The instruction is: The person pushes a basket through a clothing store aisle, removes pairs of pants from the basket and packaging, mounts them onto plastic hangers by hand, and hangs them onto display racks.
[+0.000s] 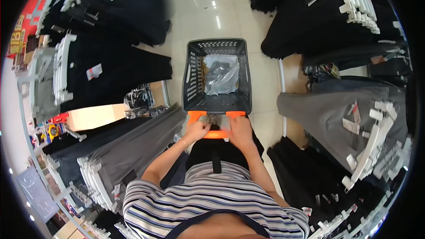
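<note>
An orange handle (214,134) crosses the near end of a dark grey basket cart (217,105). Around its left side my left hand (198,130) is closed. My right hand (240,129) grips the right side, with the fingers wrapped over the orange part. Inside the cart lies a clear plastic package (222,73) with something grey or dark in it, toward the middle of the basket floor.
Racks of dark trousers (115,68) on white hangers line the left side. Grey trousers (327,110) and more black garments (310,22) hang on the right. A pale tiled aisle (212,13) runs ahead between them.
</note>
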Tool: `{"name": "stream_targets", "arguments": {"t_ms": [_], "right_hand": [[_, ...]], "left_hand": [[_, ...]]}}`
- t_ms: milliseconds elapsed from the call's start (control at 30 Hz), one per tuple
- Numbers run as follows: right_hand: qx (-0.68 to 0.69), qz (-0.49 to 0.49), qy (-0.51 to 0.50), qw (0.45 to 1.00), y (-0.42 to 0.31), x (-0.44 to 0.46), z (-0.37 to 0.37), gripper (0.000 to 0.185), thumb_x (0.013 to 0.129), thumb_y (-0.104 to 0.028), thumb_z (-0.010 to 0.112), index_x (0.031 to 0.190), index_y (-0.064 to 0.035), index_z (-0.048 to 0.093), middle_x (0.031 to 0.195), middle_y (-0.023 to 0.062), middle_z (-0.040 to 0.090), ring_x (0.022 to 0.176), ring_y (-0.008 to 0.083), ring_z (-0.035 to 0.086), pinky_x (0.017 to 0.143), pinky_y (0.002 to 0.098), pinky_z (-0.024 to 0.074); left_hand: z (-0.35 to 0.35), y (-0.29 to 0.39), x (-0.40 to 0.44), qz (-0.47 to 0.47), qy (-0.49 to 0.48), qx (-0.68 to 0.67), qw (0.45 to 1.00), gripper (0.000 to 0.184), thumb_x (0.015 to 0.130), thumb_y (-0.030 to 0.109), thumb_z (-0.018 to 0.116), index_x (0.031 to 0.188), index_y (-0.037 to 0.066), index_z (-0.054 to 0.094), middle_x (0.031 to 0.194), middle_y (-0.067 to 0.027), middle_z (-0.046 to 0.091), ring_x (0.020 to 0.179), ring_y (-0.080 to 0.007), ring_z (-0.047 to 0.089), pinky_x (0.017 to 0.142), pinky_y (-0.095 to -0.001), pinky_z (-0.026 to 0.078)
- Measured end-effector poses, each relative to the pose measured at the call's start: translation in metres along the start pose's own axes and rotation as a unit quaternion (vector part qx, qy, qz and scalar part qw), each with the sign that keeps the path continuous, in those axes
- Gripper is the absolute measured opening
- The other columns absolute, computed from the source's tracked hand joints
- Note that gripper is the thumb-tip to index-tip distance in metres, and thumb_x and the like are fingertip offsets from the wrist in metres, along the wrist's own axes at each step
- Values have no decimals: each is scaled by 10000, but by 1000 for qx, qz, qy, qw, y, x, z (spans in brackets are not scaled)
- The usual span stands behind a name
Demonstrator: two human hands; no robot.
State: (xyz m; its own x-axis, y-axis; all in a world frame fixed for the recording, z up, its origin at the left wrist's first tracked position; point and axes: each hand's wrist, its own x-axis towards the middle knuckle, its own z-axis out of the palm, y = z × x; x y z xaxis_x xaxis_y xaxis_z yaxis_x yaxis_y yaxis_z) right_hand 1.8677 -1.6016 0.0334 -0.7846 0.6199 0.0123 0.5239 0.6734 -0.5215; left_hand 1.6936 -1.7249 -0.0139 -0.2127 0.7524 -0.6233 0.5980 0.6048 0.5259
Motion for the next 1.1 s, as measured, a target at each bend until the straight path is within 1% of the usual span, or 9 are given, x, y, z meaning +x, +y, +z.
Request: {"name": "stream_targets", "arguments": {"t_ms": [133,167,267,300,500,633,700,900,1100], "right_hand": [[187,-40,-250,949,31,5,51,441,792,-471,551,685,-44,573,609,143,581,597,311,586,583,409,457],[186,-30,-278,942,30,15,48,467,801,-489,531,653,-47,567,575,147,577,554,320,581,558,416,458],[237,-36,-283,929,38,20,57,472,815,-497,512,667,-51,563,514,154,552,488,344,562,502,426,452],[244,-32,-288,925,39,25,57,468,820,-492,507,672,-51,561,512,153,549,487,347,560,502,427,452],[319,-37,-338,885,48,37,64,466,858,-463,464,715,-25,532,482,140,522,449,338,527,480,419,394],[345,-44,-389,853,52,34,78,325,850,-353,486,747,-47,521,512,81,541,479,267,544,548,345,355],[349,-53,-394,848,50,25,87,251,834,-297,496,774,-55,522,553,60,563,504,235,554,555,332,350],[336,-48,-389,856,53,36,79,329,851,-365,480,760,-52,524,558,56,563,513,241,552,559,332,362],[312,-32,-316,895,48,40,63,434,842,-450,499,673,-51,527,514,111,535,489,298,543,555,380,427]], "left_hand": [[-11,-22,86,-106,-148,-310,933,351,900,334,484,831,1,573,588,-58,576,566,-137,591,436,-269,465],[-13,-28,118,-101,-131,-281,945,383,893,364,487,790,6,574,620,-72,592,552,-126,583,476,-279,475],[-5,-36,213,-62,-8,32,998,401,839,420,483,846,38,605,809,-168,641,827,-362,601,718,-438,466],[5,-44,248,-103,-21,58,993,417,828,426,497,872,27,610,868,-194,636,874,-348,603,753,-424,466],[95,-160,396,-336,-117,0,935,583,739,372,643,1120,-55,533,1155,-220,551,1079,-334,531,886,-367,428],[164,-224,437,-367,-33,-60,928,847,681,421,694,1319,46,283,1295,-179,442,1192,-345,429,971,-441,339],[160,-190,436,-397,12,-6,918,766,682,420,679,1282,58,372,1261,-179,480,1176,-339,450,979,-487,294],[180,-203,451,-364,71,-58,927,395,750,339,565,1003,43,631,1059,-198,607,1040,-336,556,936,-493,299],[115,-108,387,-102,75,25,992,254,830,280,504,834,55,622,803,-197,624,812,-353,606,724,-452,430]]}}
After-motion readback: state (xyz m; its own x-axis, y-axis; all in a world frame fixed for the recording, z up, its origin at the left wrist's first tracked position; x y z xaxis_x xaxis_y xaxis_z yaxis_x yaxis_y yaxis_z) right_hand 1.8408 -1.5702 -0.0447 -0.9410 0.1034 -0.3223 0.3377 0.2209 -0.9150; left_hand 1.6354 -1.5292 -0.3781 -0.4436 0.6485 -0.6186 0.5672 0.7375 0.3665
